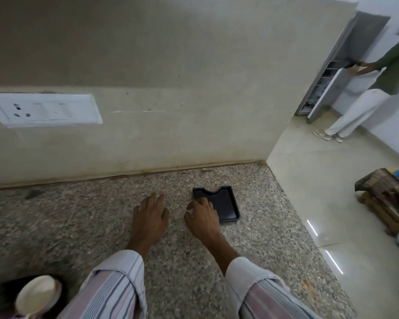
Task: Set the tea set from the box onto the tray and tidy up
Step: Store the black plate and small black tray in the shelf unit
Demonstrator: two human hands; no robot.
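I see the black tray (pixel 226 204) right of centre on the speckled desk (pixel 78 226). My right hand (pixel 202 216) rests curled fingers on its left edge; my left hand (pixel 150 214) lies flat, fingers spread, holding nothing.

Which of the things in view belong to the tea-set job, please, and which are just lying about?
Job:
black tray on the countertop
right hand at its left edge
left hand flat beside it

Lying about:
white bowl
wall socket
wooden stool
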